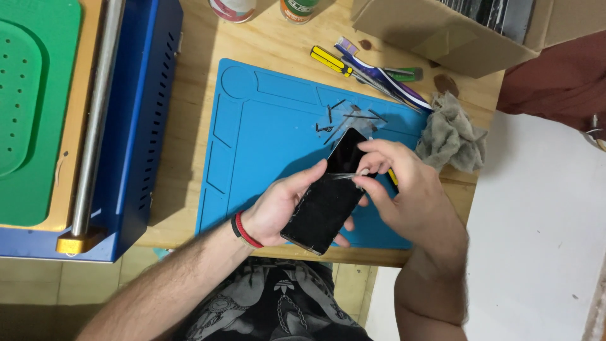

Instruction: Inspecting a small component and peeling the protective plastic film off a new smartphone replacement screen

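Head view: the left hand (278, 205) cradles a dark phone (328, 196) from beneath, its fingers wrapped around the lower left edge so the glass faces up and stays steady above the blue work mat (252, 132). The phone is held off the mat, tilted, over the front edge of the wooden worktop (196, 95). The right hand (404, 189) comes in from the right, its fingers pinched closed on a thin, shiny tool (344, 176) that lies across the glass near the upper half; its exact kind cannot be told. A yellow handle (393, 179) shows beneath the right hand. Small dark slivers (344, 117) lie scattered on the mat just beyond the phone. A grey rag (449, 136) sits at the mat's right edge, with screwdrivers and hand tools (372, 71) behind it, close within reach. A blue machine with a green pad (88, 120) stands at the left, a cardboard box (442, 31) at the rear
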